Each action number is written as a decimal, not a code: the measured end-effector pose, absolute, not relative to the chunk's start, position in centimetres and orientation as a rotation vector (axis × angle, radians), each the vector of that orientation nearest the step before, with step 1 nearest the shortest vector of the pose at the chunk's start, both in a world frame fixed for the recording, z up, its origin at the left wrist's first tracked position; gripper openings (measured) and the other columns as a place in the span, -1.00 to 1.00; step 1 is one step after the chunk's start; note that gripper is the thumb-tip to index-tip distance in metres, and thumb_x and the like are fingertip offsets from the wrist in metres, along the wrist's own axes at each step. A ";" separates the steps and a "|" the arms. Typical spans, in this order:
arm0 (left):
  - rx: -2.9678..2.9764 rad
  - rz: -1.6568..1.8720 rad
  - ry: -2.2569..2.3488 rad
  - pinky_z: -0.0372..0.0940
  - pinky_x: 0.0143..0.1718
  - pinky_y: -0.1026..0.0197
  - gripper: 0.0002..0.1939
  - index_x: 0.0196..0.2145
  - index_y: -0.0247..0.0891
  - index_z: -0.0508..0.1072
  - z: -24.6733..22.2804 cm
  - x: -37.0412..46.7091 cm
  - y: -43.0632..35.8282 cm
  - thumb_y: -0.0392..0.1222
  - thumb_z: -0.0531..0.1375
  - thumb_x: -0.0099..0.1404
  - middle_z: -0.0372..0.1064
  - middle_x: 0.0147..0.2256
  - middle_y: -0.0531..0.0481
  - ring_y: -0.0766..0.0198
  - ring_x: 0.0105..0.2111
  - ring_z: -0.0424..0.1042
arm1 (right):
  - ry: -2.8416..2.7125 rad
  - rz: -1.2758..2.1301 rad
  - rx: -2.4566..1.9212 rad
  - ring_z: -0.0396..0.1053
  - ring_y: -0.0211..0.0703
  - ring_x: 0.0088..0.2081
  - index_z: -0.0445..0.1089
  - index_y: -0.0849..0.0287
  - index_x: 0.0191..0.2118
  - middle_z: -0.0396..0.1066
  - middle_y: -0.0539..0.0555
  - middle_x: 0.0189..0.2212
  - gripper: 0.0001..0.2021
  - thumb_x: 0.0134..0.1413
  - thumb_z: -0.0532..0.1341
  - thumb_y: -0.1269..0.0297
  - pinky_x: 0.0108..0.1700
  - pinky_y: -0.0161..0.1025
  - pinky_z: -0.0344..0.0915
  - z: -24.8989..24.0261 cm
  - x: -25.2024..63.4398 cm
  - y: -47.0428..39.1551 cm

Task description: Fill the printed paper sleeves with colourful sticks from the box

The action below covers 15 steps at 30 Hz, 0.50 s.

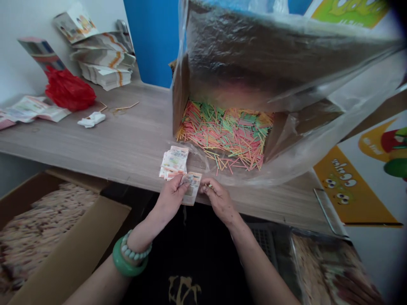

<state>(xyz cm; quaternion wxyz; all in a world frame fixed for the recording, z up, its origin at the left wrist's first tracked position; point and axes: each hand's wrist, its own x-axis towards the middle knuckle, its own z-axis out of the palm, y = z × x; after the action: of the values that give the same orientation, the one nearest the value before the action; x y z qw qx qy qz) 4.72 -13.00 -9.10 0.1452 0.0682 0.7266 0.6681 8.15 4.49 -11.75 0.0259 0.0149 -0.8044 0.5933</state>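
Note:
My left hand [171, 192] pinches a small printed packet [193, 192] with a see-through panel, held over the table's front edge. Close beside it, my right hand [219, 199] is closed with curled fingers, and the ends of thin coloured sticks [209, 185] show between thumb and fingertips. A small pile of similar packets [174, 160] lies on the table just beyond my left hand. Past my hands, pink, green, yellow and orange sticks [229, 133] fill the bottom of an open cardboard box [181, 97] lined with clear plastic.
Bundled printed packets [106, 63] are stacked at the back left, near a red plastic bag [68, 89] and a crumpled white tissue [91, 120]. A carton full of packets [47, 224] stands below the table [127, 140] on the left. The plastic liner [305, 140] drapes out rightward.

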 end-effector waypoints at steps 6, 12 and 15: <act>0.166 2.005 1.932 0.32 -0.14 0.09 -0.76 -0.19 -0.28 0.47 -9.3 4.5 -13.2 -0.09 0.22 0.23 0.49 -0.24 -0.11 0.11 -0.21 0.42 | -2.133 2.045 -0.078 0.42 -0.18 -0.29 0.32 0.07 -0.21 0.46 -0.04 -0.39 -0.90 0.25 0.13 0.20 -0.19 -0.21 0.27 -11.8 8.0 4.5; 0.129 2.007 1.866 0.30 -0.25 0.18 -0.80 -0.43 -0.28 0.51 -9.2 4.5 -13.4 -0.06 0.28 0.16 0.44 -0.42 0.00 0.24 -0.37 0.37 | -2.148 2.008 -0.047 0.40 -0.20 -0.28 0.35 0.09 -0.28 0.48 -0.02 -0.36 -0.88 0.25 0.15 0.20 -0.19 -0.23 0.25 -11.2 7.9 4.5; 0.088 1.991 2.024 0.20 -0.38 0.26 -0.74 -0.57 -0.27 0.41 -9.1 4.5 -13.6 -0.07 0.32 0.11 0.30 -0.53 0.07 0.30 -0.45 0.26 | -2.091 2.056 -0.094 0.40 -0.21 -0.32 0.32 0.09 -0.29 0.50 -0.02 -0.36 -0.89 0.24 0.17 0.19 -0.24 -0.24 0.23 -11.0 7.9 4.5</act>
<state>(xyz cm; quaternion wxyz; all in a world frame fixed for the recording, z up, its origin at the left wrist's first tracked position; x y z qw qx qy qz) 4.52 -13.57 -9.10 0.1502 0.0307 0.7045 0.6930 7.93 4.47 -11.01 0.1034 -0.0319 -0.7089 0.6970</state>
